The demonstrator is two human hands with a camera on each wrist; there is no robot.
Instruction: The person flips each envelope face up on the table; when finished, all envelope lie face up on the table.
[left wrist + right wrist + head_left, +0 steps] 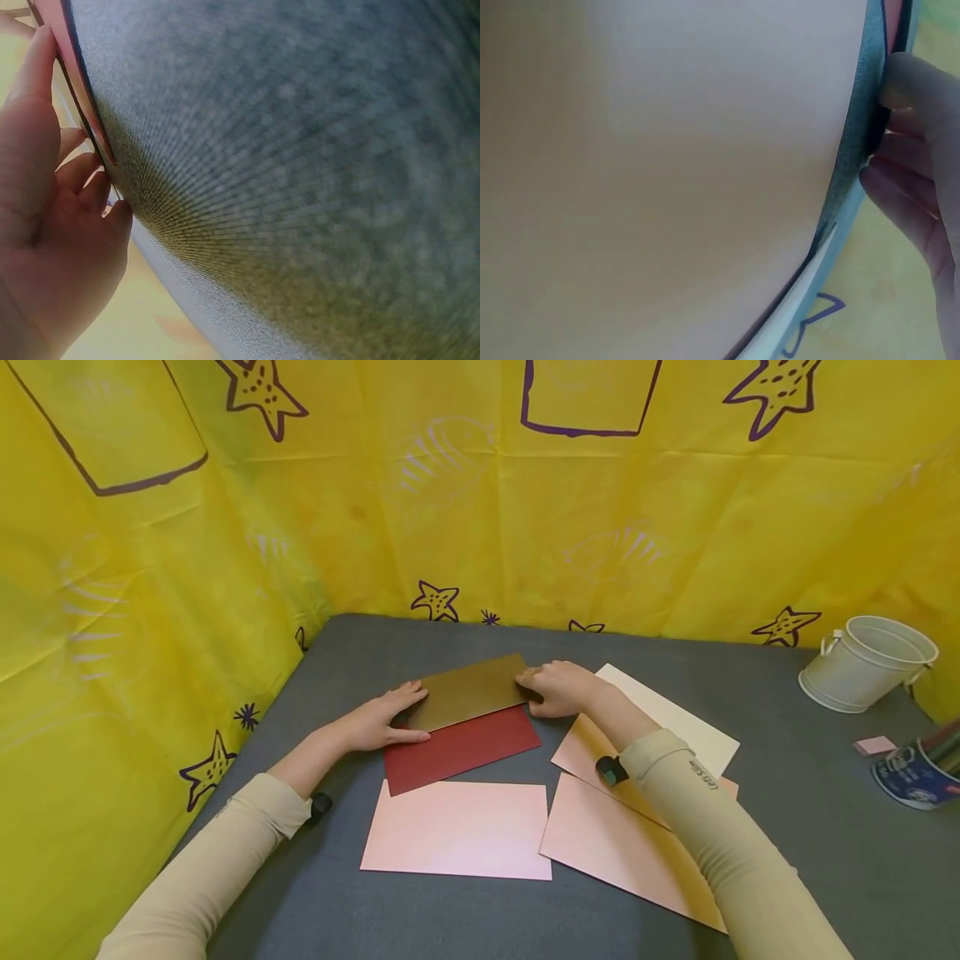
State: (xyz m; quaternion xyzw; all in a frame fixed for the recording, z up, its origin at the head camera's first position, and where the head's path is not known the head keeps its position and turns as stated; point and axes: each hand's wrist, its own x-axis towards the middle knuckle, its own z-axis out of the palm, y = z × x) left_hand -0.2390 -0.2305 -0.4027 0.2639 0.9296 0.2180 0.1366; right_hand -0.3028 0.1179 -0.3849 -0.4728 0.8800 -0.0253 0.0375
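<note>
A brown sheet of card point(472, 689) lies at a slant, partly over a red card point(461, 750). My left hand point(375, 720) rests at the brown card's left end, fingers extended over its edge and thumb spread towards the red card. At the brown card's right end my right hand point(561, 687) has bent fingers, pinching its edge. In the left wrist view the left hand point(71, 195) lies along the cards' edges. The right wrist view has the right thumb point(915, 82) and fingers close to a thin edge; the exact contact is hard to make out.
Pale pink cards point(457, 831) lie nearest me, with more pink ones point(622, 852) and a cream card point(675, 714) under or beside my right forearm. On the right stand a white bucket point(862, 668) and a blue tin point(911, 777), with a small pink block point(874, 746) nearby.
</note>
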